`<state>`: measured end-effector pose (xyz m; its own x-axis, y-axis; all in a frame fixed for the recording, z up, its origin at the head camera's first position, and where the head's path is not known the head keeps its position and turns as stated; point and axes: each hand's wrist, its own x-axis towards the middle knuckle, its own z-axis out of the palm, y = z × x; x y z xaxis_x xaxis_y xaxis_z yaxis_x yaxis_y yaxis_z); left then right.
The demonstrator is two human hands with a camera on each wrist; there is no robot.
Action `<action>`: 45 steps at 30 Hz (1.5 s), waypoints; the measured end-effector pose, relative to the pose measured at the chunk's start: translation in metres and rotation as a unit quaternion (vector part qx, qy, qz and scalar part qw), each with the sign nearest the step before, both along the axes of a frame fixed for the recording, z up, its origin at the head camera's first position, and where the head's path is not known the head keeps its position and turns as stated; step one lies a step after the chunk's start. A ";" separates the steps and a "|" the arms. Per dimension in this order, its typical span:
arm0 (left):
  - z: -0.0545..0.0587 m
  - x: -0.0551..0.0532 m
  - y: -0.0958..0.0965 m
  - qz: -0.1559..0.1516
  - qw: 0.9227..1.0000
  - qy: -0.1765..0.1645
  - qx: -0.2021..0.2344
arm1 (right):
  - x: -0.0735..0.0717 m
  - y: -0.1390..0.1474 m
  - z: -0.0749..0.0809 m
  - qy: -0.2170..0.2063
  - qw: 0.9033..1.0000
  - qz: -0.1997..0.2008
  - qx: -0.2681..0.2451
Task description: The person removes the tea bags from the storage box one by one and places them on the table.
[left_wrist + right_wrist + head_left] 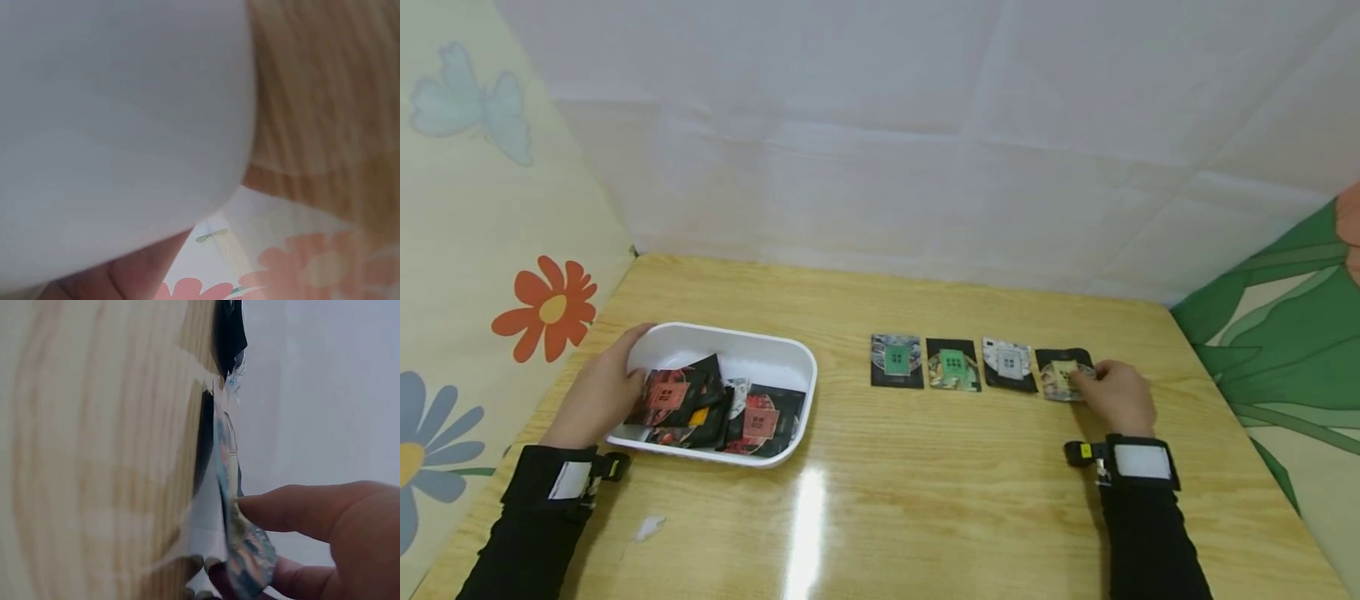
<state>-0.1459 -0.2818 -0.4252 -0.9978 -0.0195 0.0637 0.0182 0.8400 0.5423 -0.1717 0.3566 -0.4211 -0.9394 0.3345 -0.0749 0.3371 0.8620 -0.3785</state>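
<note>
My right hand (1123, 398) pinches the near right part of a dark packet with a yellow label (1062, 375), at the right end of a row. In the right wrist view the packet (250, 553) is bent and partly raised off the wood. Left of it lie a white-labelled packet (1009, 363) and two green-labelled ones, one (953, 364) beside the other (896, 361). My left hand (597, 392) grips the left side of a white plastic tub (767, 354), its thumb inside the rim. Red-labelled packets (762, 421) and others overlap in the tub, partly hidden.
The wooden table (925, 475) meets a white cloth backdrop (865, 192) at its far edge. Flower-patterned panels stand left (467, 217) and right (1292, 333). A small white scrap (650, 527) lies near my left forearm.
</note>
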 end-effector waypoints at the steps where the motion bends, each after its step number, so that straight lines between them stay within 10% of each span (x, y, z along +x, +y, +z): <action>1: -0.001 0.000 0.000 0.000 1.000 -0.001 0.001 | 0.000 -0.001 0.000 -0.007 1.000 0.000 0.005; 17: -0.001 0.005 -0.005 0.005 1.000 -0.005 -0.006 | -0.002 -0.012 0.003 -0.075 0.996 0.026 0.050; 31: -0.001 0.001 -0.001 -0.006 1.000 0.005 -0.005 | 0.017 -0.090 0.060 -0.013 0.989 0.130 0.067; 40: 0.003 -0.004 0.001 -0.004 1.000 0.015 -0.018 | 0.019 -0.190 0.063 0.068 0.959 0.276 0.004; 45: 0.002 -0.002 0.001 0.000 1.000 0.008 -0.017 | 0.020 -0.236 0.058 0.109 0.924 0.366 -0.028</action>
